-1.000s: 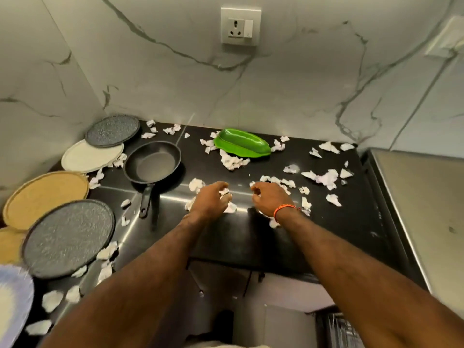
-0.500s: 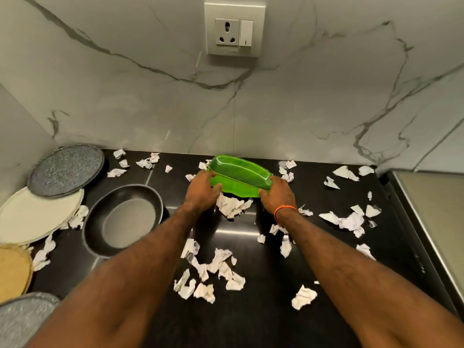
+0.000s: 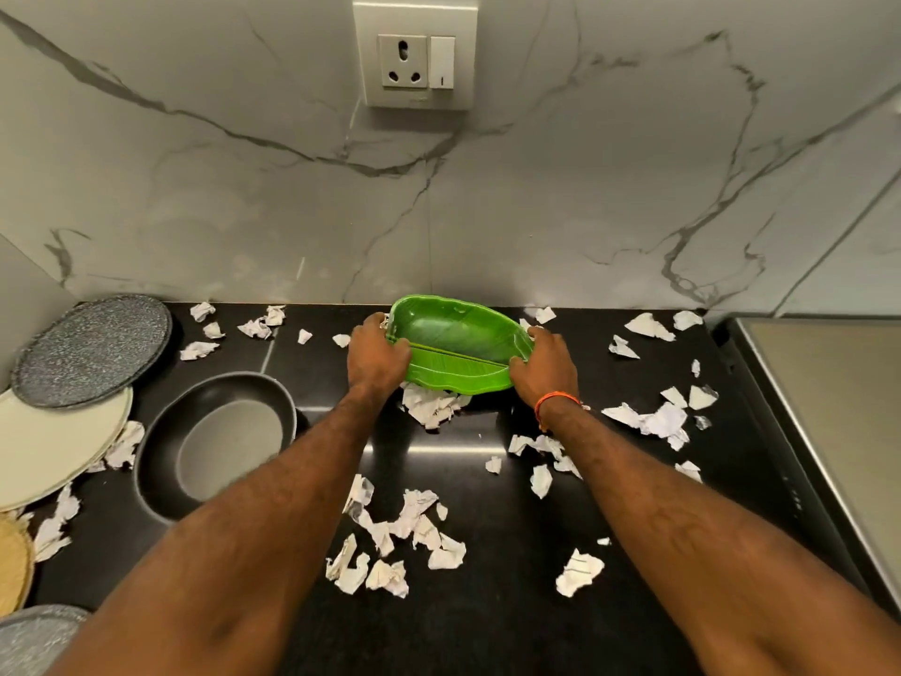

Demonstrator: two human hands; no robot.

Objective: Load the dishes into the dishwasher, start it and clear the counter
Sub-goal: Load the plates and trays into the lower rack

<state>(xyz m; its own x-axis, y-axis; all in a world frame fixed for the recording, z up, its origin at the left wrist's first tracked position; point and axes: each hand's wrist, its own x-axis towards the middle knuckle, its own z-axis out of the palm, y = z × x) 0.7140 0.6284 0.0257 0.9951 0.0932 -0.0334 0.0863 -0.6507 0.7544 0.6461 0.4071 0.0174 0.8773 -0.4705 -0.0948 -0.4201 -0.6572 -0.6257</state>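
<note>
A green leaf-shaped dish sits tilted near the back wall of the black counter, its inside facing me. My left hand grips its left end and my right hand grips its right end. Torn white paper scraps lie scattered over the counter, some right under the dish. A dark frying pan stands left of my left arm. A speckled grey plate, a cream plate and a tan plate overlap along the left edge.
A marble wall with a socket rises behind the counter. A steel surface borders the counter on the right. Another grey plate shows at the bottom left corner.
Both hands left the paper scraps at the counter's front, reached back and took hold of the green dish, which is now tipped up. The view moved closer to the wall.
</note>
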